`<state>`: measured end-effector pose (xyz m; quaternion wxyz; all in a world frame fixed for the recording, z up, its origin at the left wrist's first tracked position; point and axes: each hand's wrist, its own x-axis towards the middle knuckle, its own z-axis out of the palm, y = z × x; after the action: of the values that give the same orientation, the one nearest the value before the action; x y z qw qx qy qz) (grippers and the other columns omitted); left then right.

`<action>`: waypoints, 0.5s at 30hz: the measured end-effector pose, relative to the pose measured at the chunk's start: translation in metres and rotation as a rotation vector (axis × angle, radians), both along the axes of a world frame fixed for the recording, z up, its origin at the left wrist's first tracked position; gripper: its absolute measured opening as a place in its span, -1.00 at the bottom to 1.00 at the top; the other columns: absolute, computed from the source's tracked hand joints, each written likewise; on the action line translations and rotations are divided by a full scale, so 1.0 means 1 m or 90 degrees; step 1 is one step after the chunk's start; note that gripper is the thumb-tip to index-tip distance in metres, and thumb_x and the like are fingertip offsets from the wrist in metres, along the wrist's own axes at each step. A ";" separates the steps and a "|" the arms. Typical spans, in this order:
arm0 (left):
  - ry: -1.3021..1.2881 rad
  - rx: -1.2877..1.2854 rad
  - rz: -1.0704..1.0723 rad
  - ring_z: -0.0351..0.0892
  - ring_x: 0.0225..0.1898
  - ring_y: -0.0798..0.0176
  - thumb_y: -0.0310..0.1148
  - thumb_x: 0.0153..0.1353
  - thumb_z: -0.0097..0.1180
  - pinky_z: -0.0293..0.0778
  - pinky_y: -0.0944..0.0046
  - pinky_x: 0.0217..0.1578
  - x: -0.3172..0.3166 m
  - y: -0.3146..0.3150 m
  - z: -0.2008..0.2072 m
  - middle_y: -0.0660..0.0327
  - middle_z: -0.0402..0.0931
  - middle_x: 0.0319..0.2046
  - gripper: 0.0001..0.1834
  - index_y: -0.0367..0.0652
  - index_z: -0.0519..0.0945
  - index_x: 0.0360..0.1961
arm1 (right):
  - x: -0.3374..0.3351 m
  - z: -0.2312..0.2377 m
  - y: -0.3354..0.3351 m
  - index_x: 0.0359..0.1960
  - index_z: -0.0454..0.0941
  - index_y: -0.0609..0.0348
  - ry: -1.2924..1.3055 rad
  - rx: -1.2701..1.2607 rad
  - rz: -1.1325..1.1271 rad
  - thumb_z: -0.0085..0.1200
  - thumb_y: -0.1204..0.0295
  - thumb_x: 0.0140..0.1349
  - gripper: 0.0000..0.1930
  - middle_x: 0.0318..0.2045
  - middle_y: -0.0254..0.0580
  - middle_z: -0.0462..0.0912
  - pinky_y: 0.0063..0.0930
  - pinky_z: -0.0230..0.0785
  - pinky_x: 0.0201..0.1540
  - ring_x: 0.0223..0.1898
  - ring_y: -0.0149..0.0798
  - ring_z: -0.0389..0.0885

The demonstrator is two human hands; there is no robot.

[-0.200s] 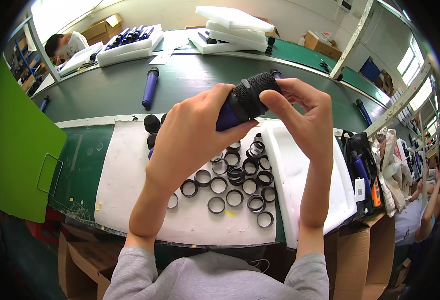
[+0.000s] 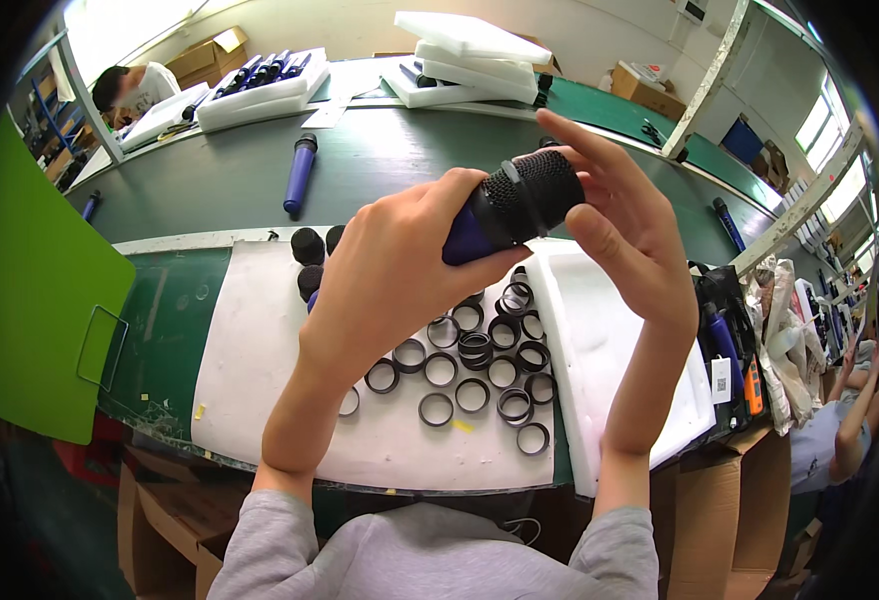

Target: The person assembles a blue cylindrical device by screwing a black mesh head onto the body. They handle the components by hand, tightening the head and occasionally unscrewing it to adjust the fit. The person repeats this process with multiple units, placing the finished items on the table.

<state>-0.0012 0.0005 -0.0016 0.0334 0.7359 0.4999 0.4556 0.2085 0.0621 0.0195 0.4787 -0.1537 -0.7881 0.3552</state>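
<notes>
My left hand (image 2: pixel 390 250) is wrapped round the blue body of a microphone (image 2: pixel 532 200), tilted so its black mesh head points up and right. Beside that head, my right hand (image 2: pixel 640 235) is open, fingers raised and spread, the thumb close to the mesh. Whether a fingertip behind the head touches it, I cannot tell. Beneath my hands, many loose black rings (image 2: pixel 475 346) lie on a white sheet (image 2: pixel 260 350). Several black microphone heads (image 2: pixel 307 246) stand on the sheet's far edge, partly hidden by my left hand.
A white foam tray (image 2: pixel 582 440) lies right of the rings. Another blue microphone (image 2: pixel 301 175) rests on the dark belt (image 2: pixel 400 140) beyond. A green panel (image 2: pixel 50 290) stands left, a black bag (image 2: pixel 710 290) right. Foam trays of microphones (image 2: pixel 260 90) sit at the back. Two people are nearby.
My right hand has loosened from the microphone's head, its fingers opening and lifting as it moves right. The microphone has shifted slightly right in my left hand.
</notes>
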 end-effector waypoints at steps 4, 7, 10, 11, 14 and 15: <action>0.010 0.003 0.001 0.70 -0.41 0.09 -0.21 0.03 0.56 0.57 0.16 -0.33 0.000 -0.001 -0.002 0.05 0.69 -0.34 -0.44 -0.20 0.62 0.01 | 0.001 -0.001 0.007 0.28 0.53 0.19 -0.029 0.024 0.073 0.25 0.25 0.39 -0.51 0.03 -0.18 0.66 -0.41 0.48 0.11 -0.05 -0.38 0.66; 0.014 -0.003 0.004 0.71 -0.39 0.03 -0.20 0.03 0.56 0.58 0.14 -0.32 0.000 -0.001 -0.001 0.03 0.69 -0.34 -0.44 -0.20 0.62 0.01 | 0.001 -0.003 0.011 0.23 0.56 0.19 -0.035 0.065 0.040 0.28 0.17 0.37 -0.50 -0.03 -0.20 0.67 -0.45 0.47 0.08 -0.06 -0.39 0.65; 0.021 0.003 0.013 0.72 -0.35 -0.02 -0.19 0.03 0.56 0.58 0.11 -0.29 0.002 -0.002 -0.001 0.02 0.69 -0.32 -0.44 -0.19 0.62 0.00 | -0.002 -0.007 0.014 0.12 0.63 0.20 -0.033 0.067 -0.026 0.29 0.12 0.36 -0.53 -0.18 -0.24 0.71 -0.51 0.47 -0.04 -0.17 -0.42 0.65; 0.024 0.007 0.018 0.72 -0.34 -0.04 -0.19 0.03 0.56 0.58 0.10 -0.29 0.003 -0.002 -0.002 0.01 0.69 -0.32 -0.45 -0.19 0.62 0.00 | -0.003 -0.007 0.014 0.09 0.64 0.21 -0.046 0.039 -0.044 0.30 0.11 0.35 -0.54 -0.23 -0.25 0.71 -0.52 0.47 -0.08 -0.21 -0.44 0.64; 0.033 -0.001 0.019 0.72 -0.32 -0.05 -0.19 0.03 0.55 0.59 0.09 -0.27 0.003 -0.002 -0.004 0.01 0.69 -0.31 -0.45 -0.18 0.62 -0.01 | -0.005 -0.007 0.013 0.01 0.68 0.23 -0.074 -0.019 -0.101 0.30 0.11 0.35 -0.58 -0.36 -0.29 0.71 -0.54 0.46 -0.17 -0.32 -0.47 0.60; 0.037 -0.007 0.018 0.71 -0.32 -0.06 -0.19 0.03 0.55 0.59 0.09 -0.27 0.003 -0.002 -0.004 0.02 0.70 -0.31 -0.46 -0.18 0.62 -0.01 | -0.006 -0.007 0.012 0.00 0.69 0.23 -0.078 -0.021 -0.120 0.30 0.12 0.35 -0.59 -0.38 -0.29 0.70 -0.54 0.46 -0.19 -0.34 -0.48 0.59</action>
<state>0.0020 -0.0017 -0.0058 0.0165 0.7415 0.5132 0.4319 0.2024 0.0742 0.0125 0.4579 -0.2564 -0.7920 0.3118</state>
